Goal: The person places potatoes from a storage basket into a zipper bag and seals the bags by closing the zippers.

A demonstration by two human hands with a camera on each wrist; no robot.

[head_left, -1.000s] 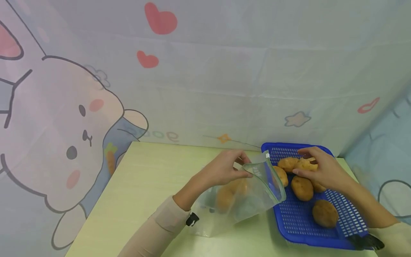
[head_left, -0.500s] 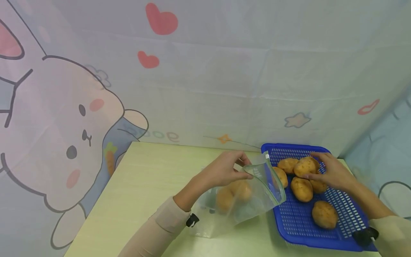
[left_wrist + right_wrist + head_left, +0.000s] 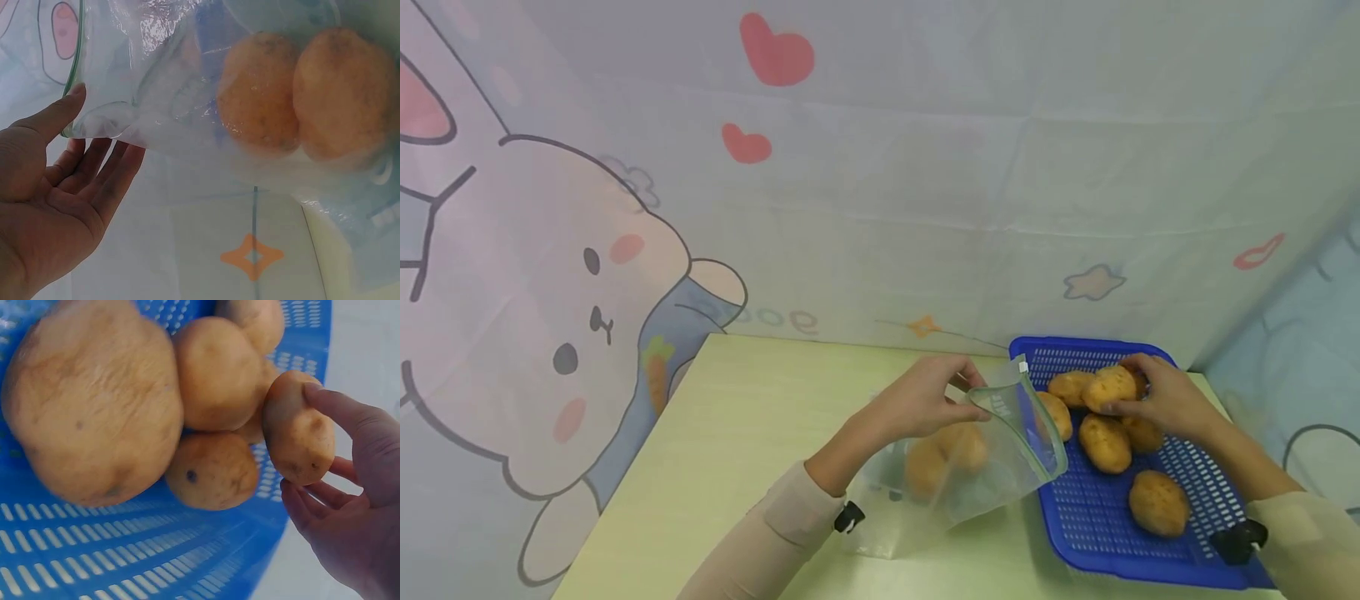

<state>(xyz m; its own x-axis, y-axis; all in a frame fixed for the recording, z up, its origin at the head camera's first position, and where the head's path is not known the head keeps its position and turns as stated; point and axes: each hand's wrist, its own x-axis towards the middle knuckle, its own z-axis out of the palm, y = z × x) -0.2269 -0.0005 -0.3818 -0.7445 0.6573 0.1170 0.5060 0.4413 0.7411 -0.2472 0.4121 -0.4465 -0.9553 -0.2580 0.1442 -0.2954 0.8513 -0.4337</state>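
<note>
While gripped, potato (image 3: 1108,388) in right hand (image 3: 1165,400)

1. The basket (image 3: 1150,533) is bright blue, its floor patterned with rows of small slots.
2. The potatoes (image 3: 1105,442) in the basket are tan-brown with dark specks.
3. Left of the basket, the bag (image 3: 992,467) is clear with a green strip along its mouth; two orange-tan potatoes (image 3: 312,87) show through it.
4. The table (image 3: 737,433) under the basket is pale yellow-green.
5. Behind the basket, the backdrop (image 3: 880,167) is pale lilac with red hearts, an orange diamond, a blue-grey star and a pink-cheeked rabbit (image 3: 550,317).
6. Both sleeves (image 3: 760,542) are beige.
</note>
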